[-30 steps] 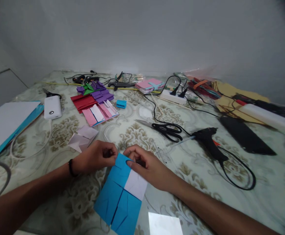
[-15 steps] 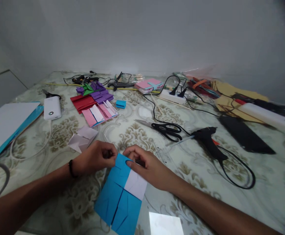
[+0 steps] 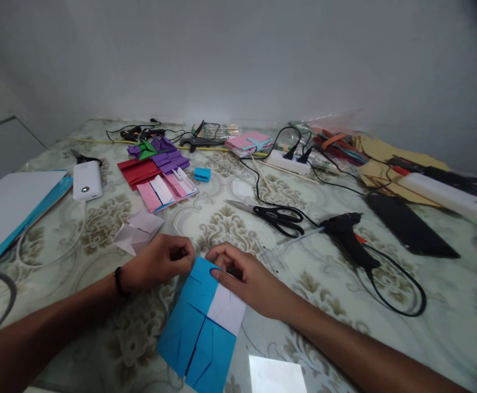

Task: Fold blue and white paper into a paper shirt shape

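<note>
A folded sheet of blue paper (image 3: 197, 333) with a white panel (image 3: 227, 310) and several creases and slits lies tilted in front of me. My right hand (image 3: 249, 281) grips its top edge, thumb on the upper face and fingers behind. Close against the upper left corner, my left hand (image 3: 160, 265) is closed, thumb and forefinger pressed together; whatever it pinches, if anything, is too small to make out. A folded pale paper (image 3: 138, 232) rests just beyond my left hand.
Beyond my hands lie black-handled scissors (image 3: 277, 215), a black glue gun (image 3: 351, 240) with its looped cord, and folded pink paper (image 3: 167, 190). A white power bank (image 3: 87, 181) stands left, a power strip (image 3: 290, 161) farther back. A black phone-like slab (image 3: 410, 225) is at right.
My left hand's fingertips have shifted slightly left, away from the blue paper's corner. The right hand and the paper are nearly unmoved.
</note>
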Available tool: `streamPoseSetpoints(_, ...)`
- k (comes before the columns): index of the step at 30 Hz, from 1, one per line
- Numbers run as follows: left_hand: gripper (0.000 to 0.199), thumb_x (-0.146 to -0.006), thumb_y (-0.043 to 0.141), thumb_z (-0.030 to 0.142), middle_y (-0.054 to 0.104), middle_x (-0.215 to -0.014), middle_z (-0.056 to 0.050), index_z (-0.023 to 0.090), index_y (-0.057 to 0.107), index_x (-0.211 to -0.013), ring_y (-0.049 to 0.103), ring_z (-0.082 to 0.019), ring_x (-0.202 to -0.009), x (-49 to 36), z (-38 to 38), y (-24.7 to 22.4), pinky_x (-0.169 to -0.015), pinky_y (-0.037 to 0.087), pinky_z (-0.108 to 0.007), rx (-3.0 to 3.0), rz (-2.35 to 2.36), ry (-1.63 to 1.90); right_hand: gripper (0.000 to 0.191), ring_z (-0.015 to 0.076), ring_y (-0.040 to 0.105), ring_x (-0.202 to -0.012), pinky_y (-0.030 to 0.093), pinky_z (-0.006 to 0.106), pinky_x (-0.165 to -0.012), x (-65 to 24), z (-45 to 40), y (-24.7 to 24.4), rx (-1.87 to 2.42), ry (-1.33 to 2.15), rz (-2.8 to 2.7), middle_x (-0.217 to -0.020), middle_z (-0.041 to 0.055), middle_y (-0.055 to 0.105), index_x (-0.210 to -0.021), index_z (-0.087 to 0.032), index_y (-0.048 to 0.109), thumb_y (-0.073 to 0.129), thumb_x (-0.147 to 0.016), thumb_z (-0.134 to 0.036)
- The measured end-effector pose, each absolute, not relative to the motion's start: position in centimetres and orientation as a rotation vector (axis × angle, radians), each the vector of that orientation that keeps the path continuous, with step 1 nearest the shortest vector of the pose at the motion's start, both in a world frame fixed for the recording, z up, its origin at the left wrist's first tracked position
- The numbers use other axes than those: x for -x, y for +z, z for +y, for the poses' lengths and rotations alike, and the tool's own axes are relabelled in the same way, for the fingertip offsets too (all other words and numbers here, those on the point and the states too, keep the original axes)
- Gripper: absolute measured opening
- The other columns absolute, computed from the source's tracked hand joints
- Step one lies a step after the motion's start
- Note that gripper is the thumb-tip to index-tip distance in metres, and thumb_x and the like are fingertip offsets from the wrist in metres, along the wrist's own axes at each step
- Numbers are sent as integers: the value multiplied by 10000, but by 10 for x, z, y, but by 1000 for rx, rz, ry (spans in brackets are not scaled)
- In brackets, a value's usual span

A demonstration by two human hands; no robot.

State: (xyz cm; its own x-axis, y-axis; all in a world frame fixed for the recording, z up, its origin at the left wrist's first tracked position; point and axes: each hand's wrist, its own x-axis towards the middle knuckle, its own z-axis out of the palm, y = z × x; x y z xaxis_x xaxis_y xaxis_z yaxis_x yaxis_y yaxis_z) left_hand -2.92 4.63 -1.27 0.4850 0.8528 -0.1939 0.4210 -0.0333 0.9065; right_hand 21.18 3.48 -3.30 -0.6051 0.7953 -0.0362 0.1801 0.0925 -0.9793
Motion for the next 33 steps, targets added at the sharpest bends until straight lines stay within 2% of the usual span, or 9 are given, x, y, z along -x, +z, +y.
streamPoseSetpoints(6, 343, -929, 561, 382, 491, -630, 33, 139, 593, -689, 405, -100, -606, 28, 47, -10, -545, 298, -216, -1781, 1136, 469, 212, 147, 506, -734, 382, 285, -666, -212, 35, -33, 948, 1557, -1851, -790, -40, 546, -1188, -211, 619, 614, -993, -294)
streamPoseSetpoints(11, 370, -964, 573, 458, 509, -628, 40, 142, 637, -782, 430, -102, -596, 27, 43, -10, -539, 312, -213, -1806, 1149, 433, 224, 147, 506, -750, 384, 282, -672, -213, 35, -35, 908, 1590, -1825, -792, -42, 529, -1202, -222, 619, 631, -1000, -318)
streamPoseSetpoints(15, 313, -953, 598, 430, 470, -656, 49, 157, 586, -799, 415, -102, -608, 28, 41, -5, -543, 314, -213, -1791, 1090, 437, 241, 144, 485, -733, 375, 280, -663, -212, 35, -37, 863, 1642, -1736, -783, -46, 505, -1200, -221, 604, 625, -1012, -370)
streamPoseSetpoints(22, 449, -1011, 521, 488, 362, -637, 55, 177, 443, -696, 338, -101, -599, 32, 44, -5, -529, 266, -230, -1791, 980, 347, 332, 159, 522, -777, 411, 292, -703, -212, 36, -37, 824, 1650, -1668, -832, -26, 537, -1264, -229, 575, 627, -1014, -441)
streamPoseSetpoints(26, 447, -1015, 500, 485, 392, -636, 51, 174, 467, -697, 365, -105, -598, 32, 45, -7, -532, 277, -230, -1868, 1008, 335, 324, 151, 492, -745, 387, 279, -657, -214, 35, -36, 855, 1621, -1748, -812, -31, 498, -1282, -237, 598, 605, -1026, -434)
streamPoseSetpoints(30, 432, -1013, 512, 478, 437, -648, 45, 170, 500, -710, 412, -113, -619, 30, 44, -8, -553, 306, -233, -1866, 1057, 359, 388, 152, 498, -754, 397, 272, -654, -215, 34, -34, 870, 1590, -1765, -820, -32, 480, -1321, -233, 557, 619, -1012, -460)
streamPoseSetpoints(33, 444, -1009, 531, 498, 460, -644, 47, 167, 520, -714, 430, -112, -619, 29, 44, -10, -560, 319, -231, -1845, 1088, 382, 351, 136, 475, -706, 378, 251, -605, -214, 35, -31, 903, 1635, -1762, -784, -43, 478, -1214, -221, 572, 638, -996, -488)
